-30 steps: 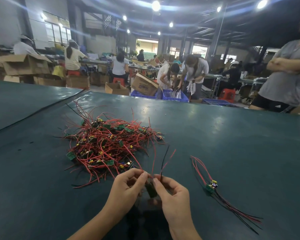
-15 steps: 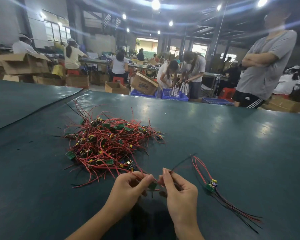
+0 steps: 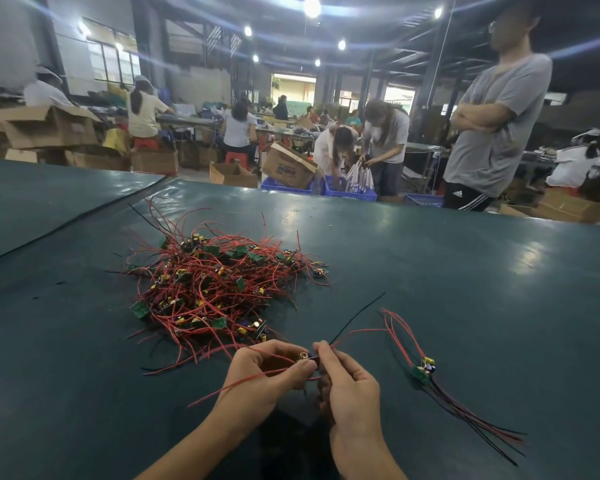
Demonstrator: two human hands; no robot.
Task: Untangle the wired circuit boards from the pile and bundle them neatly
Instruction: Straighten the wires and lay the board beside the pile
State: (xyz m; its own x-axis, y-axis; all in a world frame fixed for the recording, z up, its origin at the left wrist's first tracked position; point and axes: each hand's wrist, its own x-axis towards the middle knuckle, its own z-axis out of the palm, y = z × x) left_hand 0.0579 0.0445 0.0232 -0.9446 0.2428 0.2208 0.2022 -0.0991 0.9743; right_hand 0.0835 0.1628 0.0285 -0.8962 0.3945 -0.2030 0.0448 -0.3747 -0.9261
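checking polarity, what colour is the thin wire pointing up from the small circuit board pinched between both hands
Black; the thin wire shows best in the head view.

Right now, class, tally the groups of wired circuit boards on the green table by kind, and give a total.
tangled pile: 1
wired board pinched between left hand and right hand: 1
set-aside bundle, apart from the pile: 1
Total: 3

Wire pile left, bundle right.
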